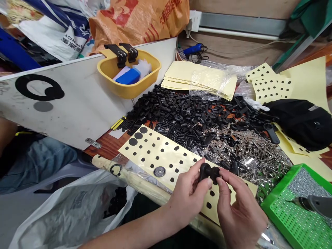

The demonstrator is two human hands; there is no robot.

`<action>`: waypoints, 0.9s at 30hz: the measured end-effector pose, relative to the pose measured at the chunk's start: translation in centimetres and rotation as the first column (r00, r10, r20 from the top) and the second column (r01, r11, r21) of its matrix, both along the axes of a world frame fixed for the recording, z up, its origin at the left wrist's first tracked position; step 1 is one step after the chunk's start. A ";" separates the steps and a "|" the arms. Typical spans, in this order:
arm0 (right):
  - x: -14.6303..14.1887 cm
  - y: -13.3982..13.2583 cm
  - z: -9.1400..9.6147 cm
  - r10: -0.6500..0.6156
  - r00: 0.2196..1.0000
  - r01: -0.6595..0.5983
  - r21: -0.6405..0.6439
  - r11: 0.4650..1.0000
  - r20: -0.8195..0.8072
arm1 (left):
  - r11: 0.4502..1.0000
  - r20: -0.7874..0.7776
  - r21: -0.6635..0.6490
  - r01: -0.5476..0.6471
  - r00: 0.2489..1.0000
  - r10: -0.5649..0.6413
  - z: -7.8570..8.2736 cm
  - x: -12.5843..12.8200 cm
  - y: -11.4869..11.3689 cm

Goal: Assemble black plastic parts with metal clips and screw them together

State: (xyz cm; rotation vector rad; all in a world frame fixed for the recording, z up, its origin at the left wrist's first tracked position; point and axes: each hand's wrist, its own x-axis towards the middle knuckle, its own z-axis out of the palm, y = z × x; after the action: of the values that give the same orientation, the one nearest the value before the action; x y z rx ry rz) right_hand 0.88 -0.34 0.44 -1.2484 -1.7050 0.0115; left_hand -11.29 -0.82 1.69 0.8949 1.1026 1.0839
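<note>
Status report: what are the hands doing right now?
Left hand, right hand: pinching black moulded parts between them. Yellow sheet of black dots beneath. Heap of loose metal pieces just beyond.

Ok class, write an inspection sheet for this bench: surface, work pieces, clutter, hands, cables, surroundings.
Surface: wooden bench, partly covered.
Work pieces: black part above a yellow dotted sheet.
Clutter: heap of black pieces, pile of metal pieces, plastic wrap.
Hands: left hand and right hand pinch the black part.
Cables: thin white cable at the back.
Surroundings: white board, orange sack, green tray.
</note>
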 end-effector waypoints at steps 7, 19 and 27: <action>-0.3 0.1 -0.2 -0.008 1.000 0.007 0.024 1.000 0.014 | 0.997 -0.163 0.082 -0.009 0.986 0.022 -0.6 0.0 -0.1; -0.6 0.4 -0.7 0.024 1.000 -0.024 0.007 1.000 -0.014 | 0.992 -0.308 0.127 -0.007 0.950 0.046 -0.5 0.1 -0.1; 0.8 -0.2 -1.1 0.129 0.882 -0.288 -0.300 0.909 -0.454 | 0.977 -0.391 0.212 0.021 0.918 0.065 -0.2 -0.6 -0.3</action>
State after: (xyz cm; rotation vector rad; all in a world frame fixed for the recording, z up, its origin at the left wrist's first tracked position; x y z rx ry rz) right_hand 1.72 -0.49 -0.62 -1.1997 -1.4772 0.7128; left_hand -11.92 -1.12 1.49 1.3177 1.3466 1.0794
